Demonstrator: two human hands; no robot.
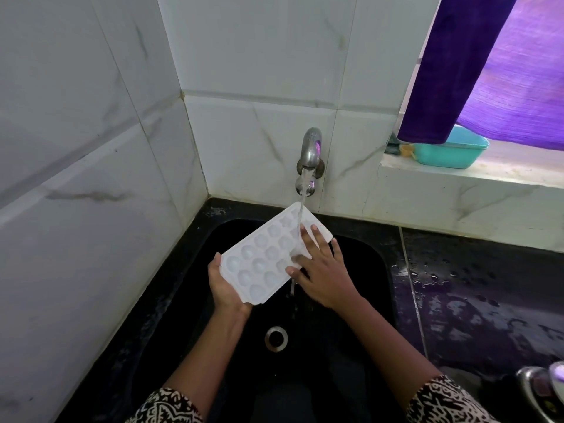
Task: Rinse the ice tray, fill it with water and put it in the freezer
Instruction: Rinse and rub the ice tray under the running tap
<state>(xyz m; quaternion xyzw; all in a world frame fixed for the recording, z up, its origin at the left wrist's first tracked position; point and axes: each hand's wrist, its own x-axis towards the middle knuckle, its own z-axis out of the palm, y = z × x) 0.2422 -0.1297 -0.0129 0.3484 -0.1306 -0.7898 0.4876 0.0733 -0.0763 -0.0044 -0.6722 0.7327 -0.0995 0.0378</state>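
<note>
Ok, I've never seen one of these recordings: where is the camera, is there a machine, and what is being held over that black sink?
There is no machine: the grip here is a person's two bare hands. The single picture comes from a camera worn on the head, looking forward and down, so the arms enter from the bottom. The left hand holds the near end of a white ice tray over a black sink. The right hand lies on the tray with straight fingers. Water runs from the wall tap onto the tray's far end. The drain is below. To the right is a wet dark counter, and on the window ledge sits a teal tub under a purple curtain.
</note>
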